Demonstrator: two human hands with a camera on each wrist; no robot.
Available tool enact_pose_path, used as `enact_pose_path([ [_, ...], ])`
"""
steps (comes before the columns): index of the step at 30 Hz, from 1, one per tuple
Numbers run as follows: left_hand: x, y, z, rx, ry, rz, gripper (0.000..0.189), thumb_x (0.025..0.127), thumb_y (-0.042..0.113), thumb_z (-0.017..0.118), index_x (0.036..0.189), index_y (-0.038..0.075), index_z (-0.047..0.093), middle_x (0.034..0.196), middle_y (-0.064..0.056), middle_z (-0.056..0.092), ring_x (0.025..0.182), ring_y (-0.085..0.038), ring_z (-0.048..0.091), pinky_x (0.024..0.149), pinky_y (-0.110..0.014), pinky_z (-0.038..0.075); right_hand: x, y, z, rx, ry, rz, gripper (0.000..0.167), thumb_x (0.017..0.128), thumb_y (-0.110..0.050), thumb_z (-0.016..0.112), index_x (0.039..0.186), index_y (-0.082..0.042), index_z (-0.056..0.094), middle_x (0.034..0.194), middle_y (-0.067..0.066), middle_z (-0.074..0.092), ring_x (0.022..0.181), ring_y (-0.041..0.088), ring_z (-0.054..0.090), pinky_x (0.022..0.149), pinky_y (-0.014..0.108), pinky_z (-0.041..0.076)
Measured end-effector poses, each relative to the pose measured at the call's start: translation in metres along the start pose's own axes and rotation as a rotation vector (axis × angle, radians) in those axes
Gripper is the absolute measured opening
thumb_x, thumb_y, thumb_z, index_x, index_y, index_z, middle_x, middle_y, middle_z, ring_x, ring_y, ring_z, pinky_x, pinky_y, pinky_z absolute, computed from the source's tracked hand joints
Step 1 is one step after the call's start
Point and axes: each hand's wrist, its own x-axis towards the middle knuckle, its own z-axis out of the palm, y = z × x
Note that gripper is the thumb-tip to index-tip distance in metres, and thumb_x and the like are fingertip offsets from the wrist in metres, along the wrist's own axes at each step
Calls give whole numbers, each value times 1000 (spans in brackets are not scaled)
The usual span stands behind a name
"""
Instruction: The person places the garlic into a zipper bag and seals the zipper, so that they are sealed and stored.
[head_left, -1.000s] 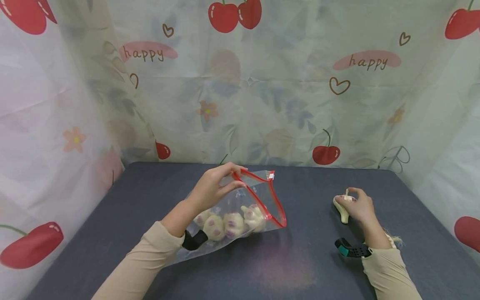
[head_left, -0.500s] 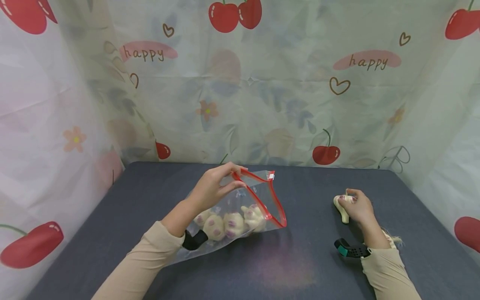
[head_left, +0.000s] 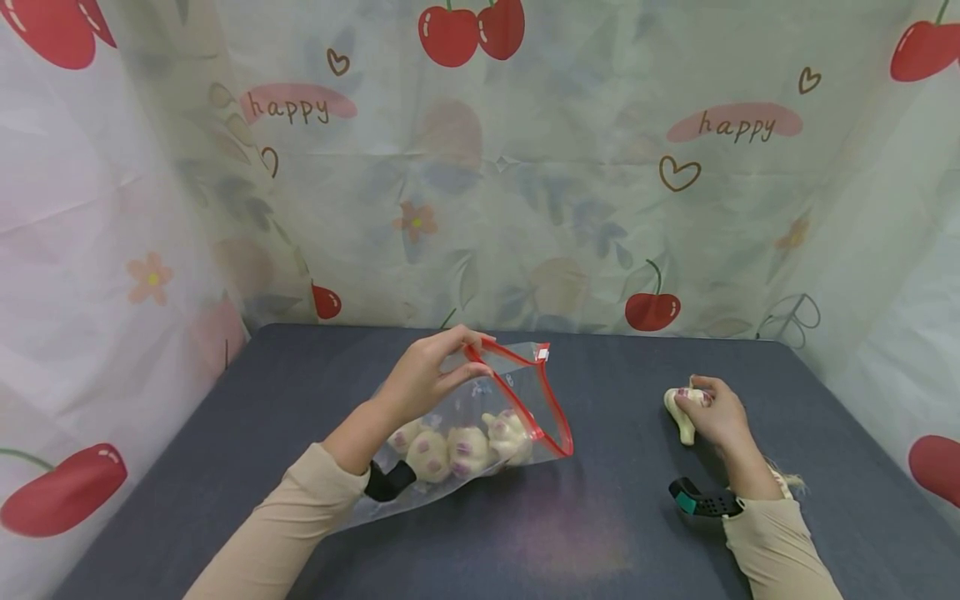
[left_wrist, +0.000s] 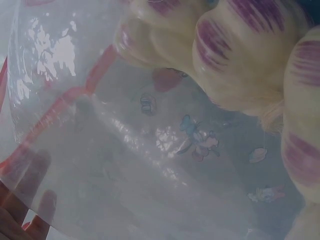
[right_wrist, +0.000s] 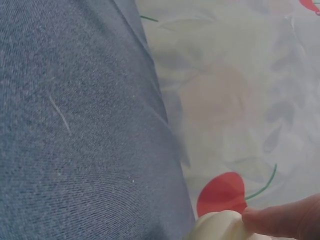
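several garlic bulbs (head_left: 468, 451) inside one clear red-rimmed bag (head_left: 557, 408)

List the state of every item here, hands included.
Left hand: pinching the bag's rim.
Zip bag: unzipped, mouth gaping toward the right hand.
Bagged garlic bulbs: inside, seen through clear plastic.
Right hand: gripping a bulb.
Held garlic bulb: outside the bag; whether lifted is unclear.
Pale item behind right wrist: mostly hidden, state unclear.
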Motion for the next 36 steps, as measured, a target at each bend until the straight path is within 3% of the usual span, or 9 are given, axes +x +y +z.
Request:
enact_pose_path([
  [7,-1,-1,1,0,-3,5,26,78,14,73,95,4,56,99,-11,68,90,-19,66,83,-38,54,-4,-5,-2,6,13,-46,56,93,-20,53,136,10,33,134,37,37,115,43,42,80,32,40],
  [12,-1,-1,1,1,-3,4,26,78,15,73,95,4,56,100,-11,68,90,-19,66,83,-38,54,-5,-8,-4,19,-10,-63,59,95,-27,52,138,9,32,136,37,36,114,42,44,72,23,39],
  [23,-1,-1,1,-1,-9,-9,26,78,15,73,94,4,56,102,-8,69,91,-19,67,84,-37,54,-13,-25,-6,66,-12,-120,59,95,-29,53,138,6,34,138,33,37,115,37,45,68,12,36],
  [36,0,0,1,19,-4,-5,26,78,15,73,96,5,58,103,-7,69,90,-18,67,83,-33,55,-23,-44,-9,115,-49,-186,61,95,-33,53,141,2,33,139,30,37,114,34,45,68,8,39],
])
